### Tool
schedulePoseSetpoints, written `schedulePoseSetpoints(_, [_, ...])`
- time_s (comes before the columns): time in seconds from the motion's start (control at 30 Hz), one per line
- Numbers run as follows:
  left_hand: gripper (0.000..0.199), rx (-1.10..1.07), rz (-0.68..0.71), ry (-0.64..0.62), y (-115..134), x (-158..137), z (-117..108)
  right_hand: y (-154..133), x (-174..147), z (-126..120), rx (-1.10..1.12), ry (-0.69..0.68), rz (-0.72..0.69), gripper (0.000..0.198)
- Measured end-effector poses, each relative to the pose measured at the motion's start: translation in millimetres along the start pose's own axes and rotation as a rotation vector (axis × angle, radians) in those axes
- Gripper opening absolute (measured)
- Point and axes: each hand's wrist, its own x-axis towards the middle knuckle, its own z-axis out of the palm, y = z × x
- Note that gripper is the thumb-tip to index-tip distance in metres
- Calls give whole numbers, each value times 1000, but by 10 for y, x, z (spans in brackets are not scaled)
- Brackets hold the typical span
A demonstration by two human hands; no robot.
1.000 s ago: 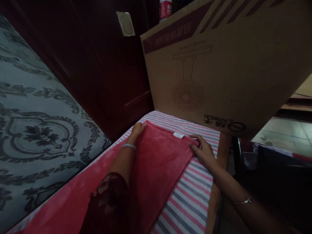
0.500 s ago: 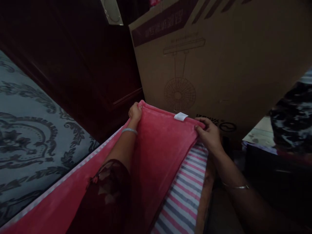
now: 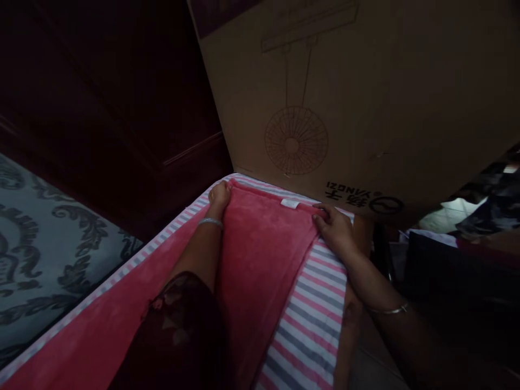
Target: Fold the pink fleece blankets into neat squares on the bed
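Observation:
A red fleece blanket [image 3: 264,254] lies along a striped pink, grey and white sheet [image 3: 312,319]. My left hand [image 3: 218,194] grips the blanket's far left corner, pressed down near the sheet's end. My right hand [image 3: 335,227] holds the far right corner, close to a small white label [image 3: 290,203] on the blanket's edge. Both wrists wear thin bangles. My dark red patterned sleeve covers the left upper arm.
A large cardboard box [image 3: 365,103] printed with a fan drawing stands just beyond the blanket's end. Dark wooden furniture [image 3: 122,108] fills the upper left. A grey patterned mattress [image 3: 49,244] lies at the left. Dark objects and a bit of tiled floor sit at the right.
Both hands lifted the blanket's far edge up off the sheet, then brought it back down near the sheet's end. The view has shifted closer to the box.

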Motion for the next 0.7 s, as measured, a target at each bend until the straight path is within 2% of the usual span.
schedulePoseSetpoints(0.13, [29, -94, 28, -98, -104, 6, -220, 25, 4, 32, 11, 6, 3, 39])
schedulePoseSetpoints(0.23, [31, -149, 26, -164, -383, -165, -451, 75, 7, 51, 67, 12, 18, 41])
schedulePoseSetpoints(0.33, [35, -181, 1, -210, -805, -537, -682, 120, -3, 55, 97, 16, 38, 45])
schedulePoseSetpoints(0.5, [42, -211, -66, -257, -1518, -1342, -1016, 171, -13, 14, 109, -24, 76, 46])
schedulePoseSetpoints(0.6, [40, -171, -122, -267, -1837, -1718, -1206, 210, -1, -14, 94, -40, 55, 40])
schedulePoseSetpoints(0.7, [36, -96, -171, -269, -2042, -1945, -1351, 232, 4, -39, 97, -68, 47, 41])
